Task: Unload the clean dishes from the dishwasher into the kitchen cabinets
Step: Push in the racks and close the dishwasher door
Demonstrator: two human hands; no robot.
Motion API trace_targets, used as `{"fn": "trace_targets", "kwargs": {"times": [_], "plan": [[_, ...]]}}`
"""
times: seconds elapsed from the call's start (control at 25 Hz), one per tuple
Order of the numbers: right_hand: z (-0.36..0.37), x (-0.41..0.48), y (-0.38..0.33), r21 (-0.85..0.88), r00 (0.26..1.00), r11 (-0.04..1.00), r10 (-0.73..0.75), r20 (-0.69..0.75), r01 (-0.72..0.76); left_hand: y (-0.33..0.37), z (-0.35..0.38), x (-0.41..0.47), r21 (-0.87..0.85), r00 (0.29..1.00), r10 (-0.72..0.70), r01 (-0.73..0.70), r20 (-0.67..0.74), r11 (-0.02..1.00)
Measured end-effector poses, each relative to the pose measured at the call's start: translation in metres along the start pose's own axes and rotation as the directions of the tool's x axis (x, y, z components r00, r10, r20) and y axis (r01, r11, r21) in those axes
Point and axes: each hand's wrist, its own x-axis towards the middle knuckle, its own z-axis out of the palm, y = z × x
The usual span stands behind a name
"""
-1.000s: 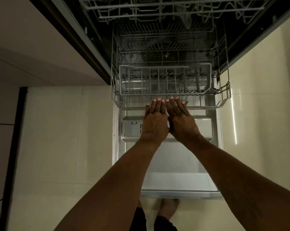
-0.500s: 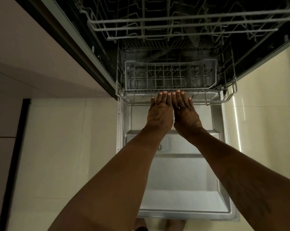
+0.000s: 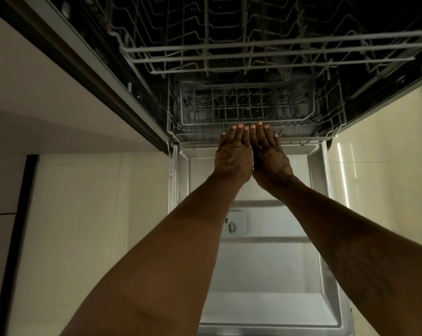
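The dishwasher stands open, its steel door (image 3: 260,275) folded down flat toward me. The lower wire rack (image 3: 197,137) sits almost fully inside the tub, and I see no dishes in it. A grey cutlery basket (image 3: 248,107) rests at its front, and it looks bare. The upper wire rack (image 3: 253,52) above holds nothing either. My left hand (image 3: 234,156) and my right hand (image 3: 269,156) lie side by side, flat, fingers straight, with the fingertips against the lower rack's front rim. Neither hand grips anything.
Pale floor tiles (image 3: 88,214) spread to the left and right of the door. A cream cabinet front (image 3: 35,98) with a dark edge strip runs along the left of the dishwasher. A detergent dispenser (image 3: 234,224) sits in the door's inner panel.
Both hands have moved forward with the lower rack, which has slid from over the door back into the tub. More of the door's inner panel now shows.
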Motion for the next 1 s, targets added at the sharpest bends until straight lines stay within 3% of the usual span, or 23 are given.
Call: {"fn": "trace_targets", "kwargs": {"times": [0.16, 0.28, 0.52, 0.68, 0.84, 1.0], "plan": [[-0.013, 0.027, 0.001, 0.034, 1.0, 0.999, 0.009, 0.012, -0.009, -0.008, -0.018, 0.023, 0.01, 1.0, 0.014, -0.014, 0.021, 1.0], [-0.014, 0.052, 0.004, -0.047, 1.0, 0.999, 0.007, 0.0, -0.007, -0.008, -0.032, 0.042, 0.022, 0.998, 0.002, -0.003, 0.06, 1.0], [-0.033, 0.051, 0.003, -0.022, 0.995, 1.0, 0.024, 0.101, -0.022, -0.018, -0.037, 0.044, 0.051, 0.993, 0.042, -0.048, 0.108, 0.998], [-0.045, 0.06, -0.003, -0.083, 0.98, 0.995, 0.07, 0.185, -0.056, -0.007, -0.037, 0.034, 0.149, 0.999, 0.006, -0.012, 0.037, 0.989], [-0.046, 0.02, -0.009, -0.008, 0.987, 0.997, 0.082, 0.14, -0.081, 0.0, -0.023, 0.0, 0.117, 0.997, 0.057, -0.05, -0.056, 0.992], [-0.031, -0.058, -0.016, 0.111, 0.965, 0.988, 0.077, 0.252, -0.108, -0.005, 0.015, -0.058, -0.001, 0.998, 0.037, -0.037, 0.059, 0.999]]}}
